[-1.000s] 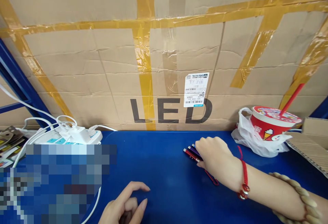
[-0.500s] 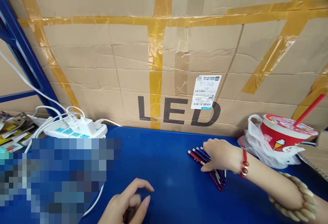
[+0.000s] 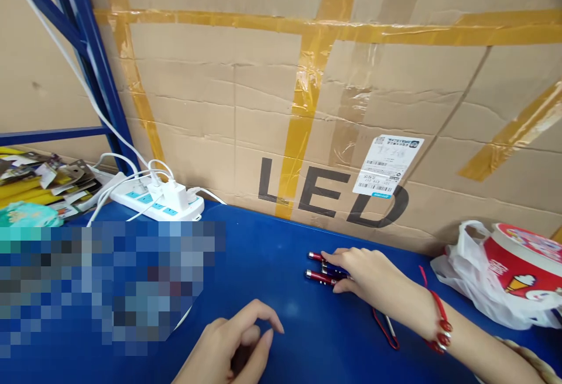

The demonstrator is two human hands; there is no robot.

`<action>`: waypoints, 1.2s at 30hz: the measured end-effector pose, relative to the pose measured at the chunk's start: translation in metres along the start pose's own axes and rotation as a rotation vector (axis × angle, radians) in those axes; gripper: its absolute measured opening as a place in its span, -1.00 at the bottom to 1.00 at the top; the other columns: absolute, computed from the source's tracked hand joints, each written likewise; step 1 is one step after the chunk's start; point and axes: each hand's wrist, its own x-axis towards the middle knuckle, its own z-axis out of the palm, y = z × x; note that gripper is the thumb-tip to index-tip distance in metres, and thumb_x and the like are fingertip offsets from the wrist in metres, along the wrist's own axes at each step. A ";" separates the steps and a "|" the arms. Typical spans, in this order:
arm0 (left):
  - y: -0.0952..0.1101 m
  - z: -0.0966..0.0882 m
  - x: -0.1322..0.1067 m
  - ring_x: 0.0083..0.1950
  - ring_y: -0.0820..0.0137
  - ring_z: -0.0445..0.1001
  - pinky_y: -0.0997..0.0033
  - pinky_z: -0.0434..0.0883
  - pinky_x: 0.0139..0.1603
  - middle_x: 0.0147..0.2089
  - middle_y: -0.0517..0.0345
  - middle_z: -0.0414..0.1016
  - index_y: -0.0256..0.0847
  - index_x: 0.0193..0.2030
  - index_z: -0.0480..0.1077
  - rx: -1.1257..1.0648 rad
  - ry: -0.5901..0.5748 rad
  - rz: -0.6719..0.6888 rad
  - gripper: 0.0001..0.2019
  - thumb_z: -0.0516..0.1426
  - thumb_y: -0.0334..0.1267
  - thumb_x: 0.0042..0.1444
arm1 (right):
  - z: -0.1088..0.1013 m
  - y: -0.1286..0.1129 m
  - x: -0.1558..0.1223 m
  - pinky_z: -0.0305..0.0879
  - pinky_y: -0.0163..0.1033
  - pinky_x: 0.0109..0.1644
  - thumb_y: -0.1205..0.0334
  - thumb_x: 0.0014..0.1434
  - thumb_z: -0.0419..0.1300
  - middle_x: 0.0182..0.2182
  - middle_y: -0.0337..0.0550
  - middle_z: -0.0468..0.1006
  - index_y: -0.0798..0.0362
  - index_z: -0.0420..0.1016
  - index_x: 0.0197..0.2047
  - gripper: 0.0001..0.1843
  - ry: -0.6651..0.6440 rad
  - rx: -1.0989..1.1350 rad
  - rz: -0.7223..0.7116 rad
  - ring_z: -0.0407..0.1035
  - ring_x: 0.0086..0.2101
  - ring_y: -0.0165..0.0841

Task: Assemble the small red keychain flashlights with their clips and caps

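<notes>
While the right hand [image 3: 373, 273] lies over a small bundle of slim pens [image 3: 319, 277], its fingers [image 3: 340, 255] are stretched across the barrels and the thumb is tucked against the nearest red one. Whether they truly pinch the bundle or only press it down, I cannot tell. The pens lie on the blue surface [image 3: 281, 255], right of centre, with their tips pointing left and just clear of the fingertips. A red cord loop [image 3: 386, 332] trails out on the near side, under the wrist.

The left hand [image 3: 237, 349] rests nearer, at the bottom centre and well apart from the pens. Its fingers are loosely curled, with nothing visible in them.

Judging by their look, the pens are light, stiff and smooth. Round barrels like these are likely to roll and slide against one another if squeezed at one end. The best hold is probably across the middle of the bundle, thumb on the near side and fingers over the far side, so all of them stay trapped together. The cord is soft and could snag or drag.

Behind them stands a taped cardboard box [image 3: 246, 109] marked LED. A white power strip [image 3: 158, 202] sits far left, and a plastic bag [image 3: 465, 281] holding a red cup [image 3: 522, 264] sits at the right.
</notes>
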 end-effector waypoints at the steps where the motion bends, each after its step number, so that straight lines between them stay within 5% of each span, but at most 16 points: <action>1: 0.000 0.000 0.000 -0.69 0.56 -0.07 0.54 -0.09 -0.66 -0.69 0.40 -0.08 -0.20 -0.25 0.32 0.006 0.002 0.014 -0.72 -0.08 -0.07 0.20 | 0.001 -0.002 0.001 0.33 -0.14 -0.07 0.27 0.10 0.26 -0.04 -0.02 0.47 0.04 0.35 0.13 -0.50 0.025 0.023 -0.024 0.37 -0.03 -0.14; 10: -0.001 -0.004 -0.002 -0.67 0.55 -0.09 0.54 -0.07 -0.63 -0.68 0.41 -0.06 -0.19 -0.24 0.32 0.110 -0.006 0.051 -0.77 -0.11 -0.21 0.20 | 0.015 -0.013 0.002 0.35 -0.17 -0.01 0.08 0.22 0.12 0.09 -0.19 0.37 -0.09 0.33 0.15 -0.57 0.267 0.243 -0.299 0.30 0.06 -0.26; 15: 0.000 -0.003 -0.003 -0.66 0.54 -0.10 0.52 -0.11 -0.63 -0.68 0.40 -0.12 -0.18 -0.25 0.33 0.089 0.006 0.049 -0.76 -0.11 -0.17 0.19 | -0.006 0.010 -0.007 0.34 -0.13 -0.03 0.04 0.26 0.05 0.00 -0.21 0.45 -0.09 0.42 0.06 -0.65 0.360 0.120 -0.040 0.38 -0.04 -0.24; 18: 0.001 -0.002 -0.003 -0.65 0.54 -0.14 0.51 -0.13 -0.63 -0.66 0.40 -0.15 -0.18 -0.26 0.34 0.066 0.019 0.028 -0.76 -0.09 -0.15 0.19 | -0.021 0.024 -0.018 0.34 -0.10 -0.16 0.00 0.17 0.15 -0.22 -0.14 0.56 0.01 0.51 -0.07 -0.65 0.177 -0.009 0.183 0.45 -0.19 -0.16; 24: 0.002 0.000 -0.003 -0.64 0.53 -0.13 0.50 -0.13 -0.63 -0.65 0.38 -0.16 -0.19 -0.26 0.34 0.045 0.027 -0.009 -0.73 -0.09 -0.09 0.19 | -0.027 0.022 -0.028 0.21 -0.26 -0.33 0.10 -0.03 0.31 -0.31 -0.19 0.57 0.01 0.57 -0.25 -0.74 -0.216 -0.027 0.186 0.45 -0.28 -0.22; 36: -0.003 -0.001 -0.002 -0.61 0.52 -0.07 0.50 -0.06 -0.57 -0.65 0.38 -0.08 -0.19 -0.21 0.31 0.095 0.040 -0.031 -0.62 -0.11 0.07 0.21 | -0.015 0.028 -0.015 0.11 -0.33 -0.39 0.37 0.04 0.17 -0.41 -0.20 0.58 0.04 0.59 -0.36 -0.84 -0.187 -0.007 0.054 0.45 -0.33 -0.30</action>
